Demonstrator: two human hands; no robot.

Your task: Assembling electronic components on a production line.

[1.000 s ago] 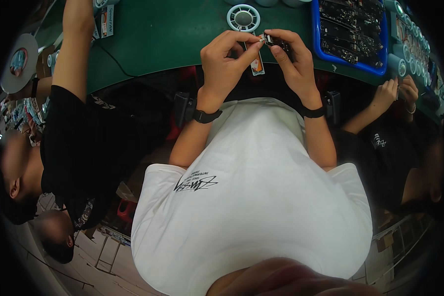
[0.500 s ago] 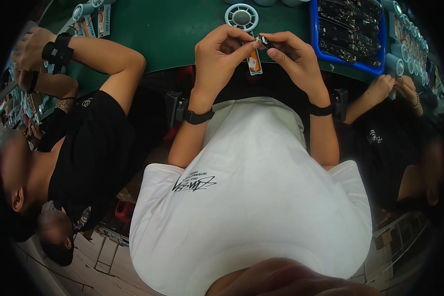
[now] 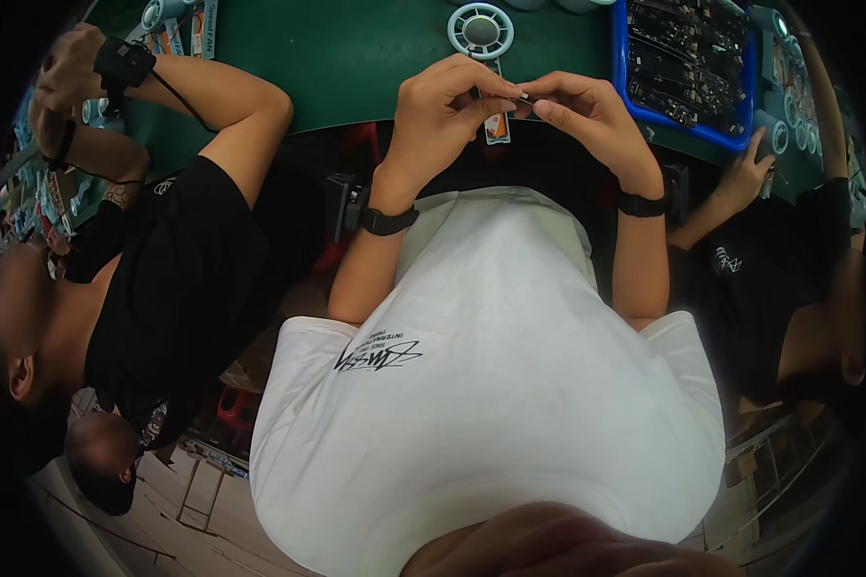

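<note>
A small dark circuit board (image 3: 526, 99) sits between the fingertips of both hands, mostly covered by them. My left hand (image 3: 449, 104) pinches it from the left, and my right hand (image 3: 589, 117) grips its right end. Just beyond my hands lies a handheld fan (image 3: 480, 33) with a round light-blue head and a grille. Its handle, partly behind my left fingers, is uncovered and shows an orange battery (image 3: 495, 129) by the table's near edge. Whether wires join the board to the fan I cannot tell.
On the green table (image 3: 356, 67), a blue tray (image 3: 622, 58) at the right holds several dark circuit boards (image 3: 683, 58). More light-blue fans stand at the far right and far left. Co-workers sit close on both sides, their arms over the table.
Both hands have come slightly lower and to the right, and the board has turned and is more covered by fingers. The right-hand co-worker's hands have moved apart.
</note>
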